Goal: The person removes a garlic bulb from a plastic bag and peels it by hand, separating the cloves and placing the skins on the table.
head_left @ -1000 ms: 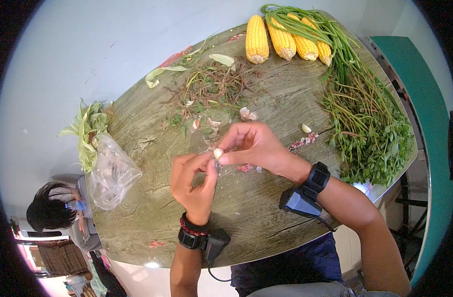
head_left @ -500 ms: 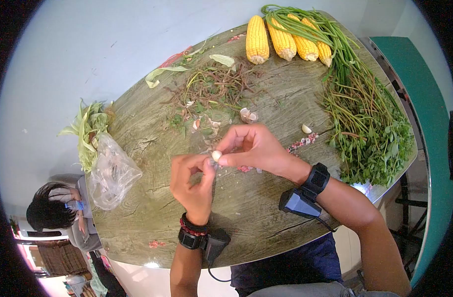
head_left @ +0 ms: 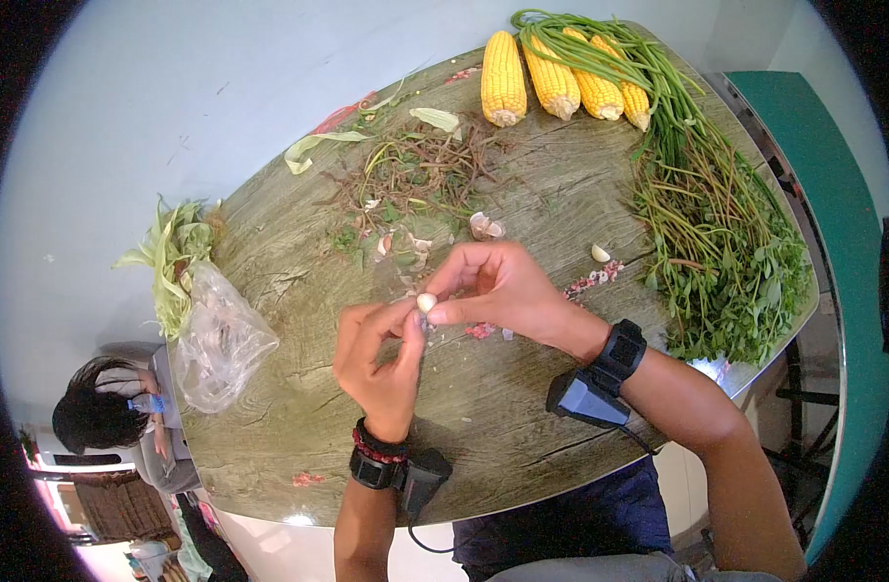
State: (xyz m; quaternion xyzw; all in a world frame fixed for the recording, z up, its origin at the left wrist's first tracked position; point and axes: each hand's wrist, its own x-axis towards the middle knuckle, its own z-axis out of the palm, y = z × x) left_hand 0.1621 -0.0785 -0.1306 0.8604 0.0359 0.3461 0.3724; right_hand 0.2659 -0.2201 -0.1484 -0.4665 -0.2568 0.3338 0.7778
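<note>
Between my two hands, over the middle of the table, is a small white garlic clove (head_left: 426,303). The thumb and forefinger of my right hand (head_left: 488,288) pinch it from the right. My left hand (head_left: 378,357) pinches at its lower left side, thumb and forefinger meeting there. Any bit of skin between the left fingertips is too small to make out. A peeled garlic clove (head_left: 600,253) lies to the right of my hands. Beyond them are a piece of garlic bulb (head_left: 485,227) and scattered garlic skins (head_left: 420,247).
Several corn cobs (head_left: 504,82) lie at the far edge. Long green beans (head_left: 658,82) and leafy greens (head_left: 745,281) cover the right side. A heap of stems (head_left: 415,170) is farther back. At left are corn husks (head_left: 173,262), a plastic bag (head_left: 221,339) and another person (head_left: 100,407).
Both hands stay almost in place. The clove has shifted very slightly between the fingertips and shows a little more of its white side.
</note>
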